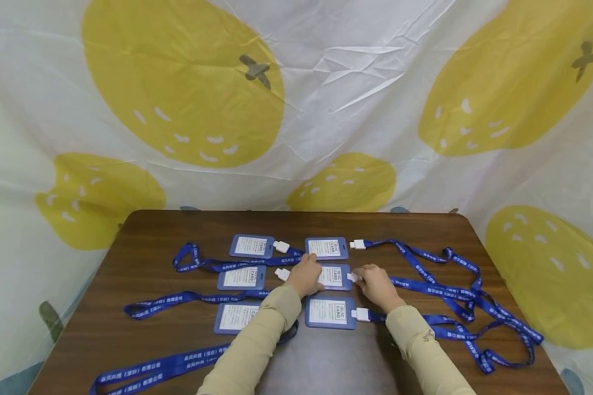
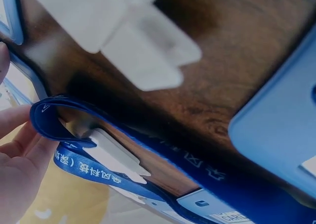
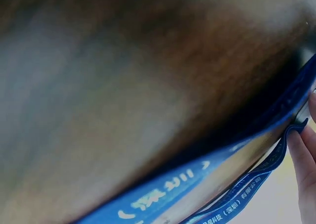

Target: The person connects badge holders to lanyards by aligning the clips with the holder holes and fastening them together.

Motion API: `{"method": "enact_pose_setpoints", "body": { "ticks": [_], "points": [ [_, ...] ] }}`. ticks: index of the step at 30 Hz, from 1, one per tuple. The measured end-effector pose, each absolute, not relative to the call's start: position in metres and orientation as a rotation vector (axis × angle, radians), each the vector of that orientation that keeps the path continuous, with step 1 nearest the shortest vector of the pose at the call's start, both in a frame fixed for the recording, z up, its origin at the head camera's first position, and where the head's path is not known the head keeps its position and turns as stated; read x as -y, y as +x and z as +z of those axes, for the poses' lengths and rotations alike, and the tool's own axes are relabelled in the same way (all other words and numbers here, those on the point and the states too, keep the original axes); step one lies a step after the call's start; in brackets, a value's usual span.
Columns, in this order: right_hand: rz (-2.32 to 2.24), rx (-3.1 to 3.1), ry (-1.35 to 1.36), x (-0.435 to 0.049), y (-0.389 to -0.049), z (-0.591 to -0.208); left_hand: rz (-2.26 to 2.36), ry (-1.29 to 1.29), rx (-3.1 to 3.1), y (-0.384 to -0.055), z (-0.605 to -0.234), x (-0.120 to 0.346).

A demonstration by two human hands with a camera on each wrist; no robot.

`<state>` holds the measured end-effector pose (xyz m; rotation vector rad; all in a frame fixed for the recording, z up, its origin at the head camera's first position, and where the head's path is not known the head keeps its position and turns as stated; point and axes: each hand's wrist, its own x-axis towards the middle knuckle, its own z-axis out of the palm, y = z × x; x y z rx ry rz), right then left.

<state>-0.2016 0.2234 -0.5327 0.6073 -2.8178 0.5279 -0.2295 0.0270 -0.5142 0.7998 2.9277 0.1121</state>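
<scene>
In the head view, my left hand (image 1: 305, 276) grips the left end of a blue badge holder (image 1: 334, 277), the middle one of the right-hand column. Across from it, my right hand (image 1: 378, 286) pinches the white clip (image 1: 354, 277) at the holder's slotted right end. A blue printed lanyard (image 1: 415, 284) trails from under that hand to the right. The left wrist view has the fingers (image 2: 19, 120) beside a looped lanyard (image 2: 74, 108), with a white clip (image 2: 143, 51) close to the camera. Fingers (image 3: 303, 159) and a lanyard (image 3: 237, 199) appear at the right wrist view's edge.
Above lies a badge holder (image 1: 326, 248) with a white clip (image 1: 357, 244) apart from it; below, another holder (image 1: 330, 312) meets its clip (image 1: 361, 314). More holders (image 1: 251, 246) form a left column. Lanyards spread over both sides of the brown table (image 1: 178, 334). A patterned cloth (image 1: 326, 109) hangs behind.
</scene>
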Motion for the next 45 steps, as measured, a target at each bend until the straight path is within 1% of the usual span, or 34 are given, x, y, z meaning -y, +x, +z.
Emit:
{"method": "enact_pose_setpoints", "body": {
  "ticks": [17,26,29,33,37,41,45],
  "points": [
    [0.541,2.808,0.577,-0.228,-0.196,-0.534,0.265,0.747,-2.919,-0.225,-0.514,-0.022],
    [0.577,2.712,0.643,-0.235,-0.192,-0.534,0.369,0.823,-2.941,-0.222,-0.512,-0.017],
    [0.57,2.696,0.636,-0.236,-0.192,-0.533,0.476,0.856,-2.954,-0.224,-0.511,-0.013],
    [0.538,2.717,0.561,-0.236,-0.194,-0.529,0.684,0.862,-2.963,-0.227,-0.51,-0.006],
    [0.537,2.754,0.503,-0.237,-0.197,-0.523,0.813,0.819,-2.961,-0.23,-0.509,0.002],
    [0.525,2.765,0.5,-0.239,-0.203,-0.519,0.894,0.752,-2.951,-0.23,-0.508,0.008],
    [0.511,2.772,0.503,-0.241,-0.21,-0.519,0.96,0.747,-2.942,-0.23,-0.504,0.011]
  ]
}}
